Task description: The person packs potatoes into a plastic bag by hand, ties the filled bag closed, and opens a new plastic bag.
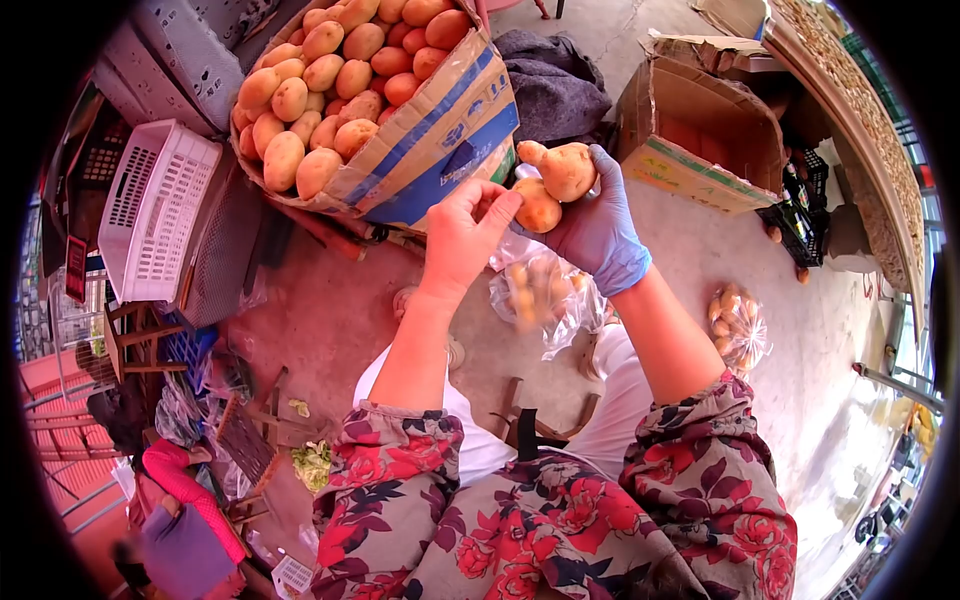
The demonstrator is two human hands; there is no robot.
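My right hand (pixel 600 235), in a blue glove, is closed around a knobbly potato (pixel 568 172) with a small bump at its upper left. A second rounded potato (pixel 537 208), or another lobe of the same one, sits just below; I cannot tell which. My bare left hand (pixel 462 235) pinches with thumb and forefinger at the left edge of this lower piece. Beneath the hands is a clear plastic bag (pixel 540 290) of potatoes, partly blurred. To the upper left stands a large cardboard box (pixel 440 140) heaped with potatoes (pixel 325 85).
At the right, a tied bag of potatoes (pixel 738 325) lies on the floor. An open cardboard box (pixel 700 130) and dark cloth (pixel 550 85) are ahead. White crates (pixel 160 210) stand left. Another person's pink sleeve (pixel 195 490) shows at lower left, near a wooden stool (pixel 245 440).
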